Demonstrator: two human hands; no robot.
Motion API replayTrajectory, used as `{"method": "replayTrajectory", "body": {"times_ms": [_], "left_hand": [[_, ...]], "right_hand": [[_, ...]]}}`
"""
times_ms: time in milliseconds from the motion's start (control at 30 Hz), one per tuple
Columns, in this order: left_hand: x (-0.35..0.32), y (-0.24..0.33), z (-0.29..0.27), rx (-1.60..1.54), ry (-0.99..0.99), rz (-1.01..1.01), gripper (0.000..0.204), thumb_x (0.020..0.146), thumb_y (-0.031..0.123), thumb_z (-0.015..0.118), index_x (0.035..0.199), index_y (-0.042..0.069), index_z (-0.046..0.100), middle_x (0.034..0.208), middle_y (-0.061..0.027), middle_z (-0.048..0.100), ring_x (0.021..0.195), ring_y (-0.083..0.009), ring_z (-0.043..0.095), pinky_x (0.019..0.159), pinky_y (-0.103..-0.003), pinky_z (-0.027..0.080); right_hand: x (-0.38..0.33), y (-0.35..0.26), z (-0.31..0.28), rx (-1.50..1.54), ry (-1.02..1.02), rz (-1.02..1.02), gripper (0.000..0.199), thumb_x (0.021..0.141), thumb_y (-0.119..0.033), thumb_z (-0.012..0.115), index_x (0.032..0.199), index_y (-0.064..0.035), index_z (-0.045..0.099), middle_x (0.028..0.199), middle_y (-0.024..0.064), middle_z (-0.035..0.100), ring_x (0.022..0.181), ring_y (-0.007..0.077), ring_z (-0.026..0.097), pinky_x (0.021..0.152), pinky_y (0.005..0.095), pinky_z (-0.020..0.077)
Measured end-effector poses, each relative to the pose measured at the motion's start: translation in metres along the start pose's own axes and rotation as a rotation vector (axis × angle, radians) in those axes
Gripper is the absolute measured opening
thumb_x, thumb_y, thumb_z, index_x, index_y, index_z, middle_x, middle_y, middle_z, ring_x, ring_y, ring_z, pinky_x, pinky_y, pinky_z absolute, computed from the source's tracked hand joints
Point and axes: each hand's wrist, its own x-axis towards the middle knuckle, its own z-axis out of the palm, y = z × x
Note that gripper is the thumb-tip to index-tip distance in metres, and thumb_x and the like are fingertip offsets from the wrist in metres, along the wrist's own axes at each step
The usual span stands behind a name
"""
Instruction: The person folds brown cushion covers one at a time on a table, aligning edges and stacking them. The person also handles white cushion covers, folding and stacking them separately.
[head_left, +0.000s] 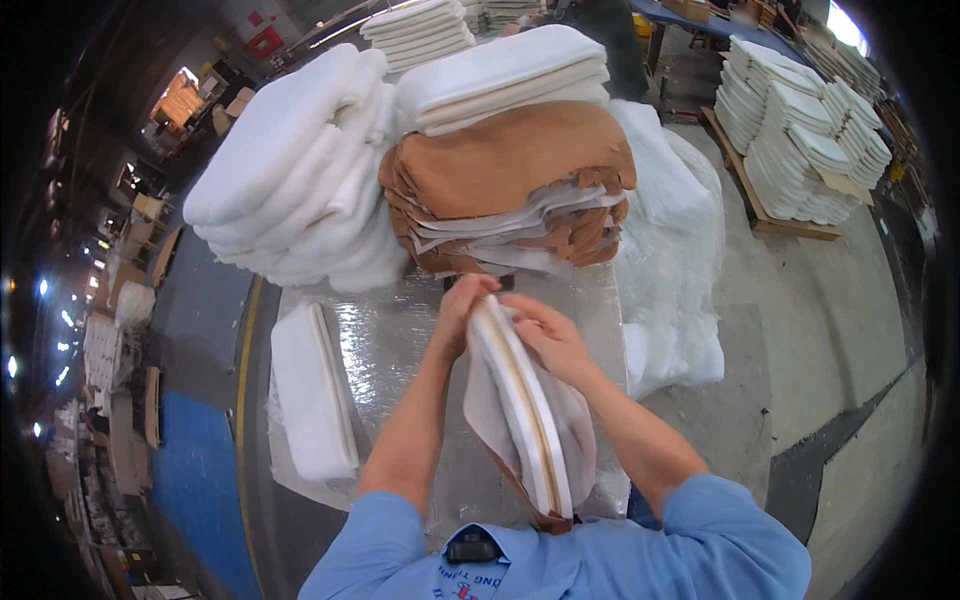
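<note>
The table has a shiny, clear plastic covering, and it stands in a large workshop with a grey floor. On the floor at the left there is one blue patch, beside one yellow line.

I count two hands at work. The left hand is mostly closed, its fingers curled at the far end of one layered pad, white with a tan middle. The right hand is half closed, at the right side of the same end; exactly what its fingertips grip, I cannot tell. This pad stands on its edge in front of the person, between two sides of one brown cover with a pale inside.

One white pad lies alone at the left. Farther away are one stack of brown covers, whose layers overlap too much for counting, one white pile to its left, and one wooden pallet at the far right.
</note>
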Motion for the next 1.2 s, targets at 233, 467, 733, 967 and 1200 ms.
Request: {"method": "replayTrajectory", "body": {"times_ms": [233, 467, 733, 967, 1200], "left_hand": [[-0.082, -0.004, -0.047, 0.237, 0.326, 0.168, 0.032, 0.096, 0.028, 0.058, 0.079, 0.003, 0.067, 0.088, -0.0088, 0.058, 0.085, -0.0205, 0.056, 0.079, -0.035, 0.043], [-0.208, -0.011, -0.02, -0.197, 0.683, 0.062, 0.027, 0.1, 0.033, 0.06, 0.098, 0.007, 0.059, 0.095, -0.0019, 0.057, 0.091, -0.0149, 0.055, 0.085, -0.034, 0.045], [-0.388, 0.013, 0.056, 0.227, 0.523, 0.099, 0.059, 0.109, 0.023, 0.048, 0.16, 0.0, 0.031, 0.149, -0.0185, 0.045, 0.14, -0.0289, 0.043, 0.121, -0.04, 0.029], [-0.42, -0.031, 0.068, 0.107, 0.145, -0.044, 0.087, 0.099, 0.003, 0.064, 0.168, 0.009, 0.011, 0.156, -0.0202, 0.04, 0.14, -0.0277, 0.047, 0.115, -0.04, 0.04], [-0.404, -0.005, 0.084, -0.139, 0.012, -0.15, 0.113, 0.091, 0.0, 0.079, 0.169, 0.015, -0.001, 0.152, -0.024, 0.047, 0.137, -0.0293, 0.053, 0.114, -0.039, 0.045]], "right_hand": [[-0.25, -0.016, -0.083, -0.007, 0.37, 0.261, 0.052, 0.113, -0.037, 0.046, 0.156, -0.0073, 0.047, 0.149, 0.0083, 0.058, 0.136, 0.0176, 0.051, 0.115, 0.0351, 0.0368], [-0.251, 0.023, -0.071, 0.071, 0.598, -0.021, 0.064, 0.111, -0.057, 0.037, 0.148, -0.0069, 0.053, 0.139, 0.009, 0.062, 0.134, 0.0197, 0.05, 0.114, 0.0391, 0.0346], [-0.119, -0.043, -0.095, 0.103, 0.547, -0.04, 0.053, 0.112, -0.05, 0.041, 0.123, -0.0049, 0.066, 0.117, 0.0077, 0.067, 0.112, 0.0186, 0.058, 0.104, 0.0346, 0.0431], [-0.075, -0.024, -0.117, 0.057, 0.529, 0.098, 0.053, 0.109, -0.05, 0.049, 0.122, -0.0028, 0.068, 0.12, 0.0083, 0.069, 0.113, 0.019, 0.061, 0.104, 0.035, 0.0444], [-0.053, -0.022, -0.117, 0.0, 0.418, 0.194, 0.055, 0.107, -0.055, 0.051, 0.126, -0.0062, 0.069, 0.122, 0.0044, 0.068, 0.112, 0.0158, 0.059, 0.102, 0.033, 0.0448]]}}
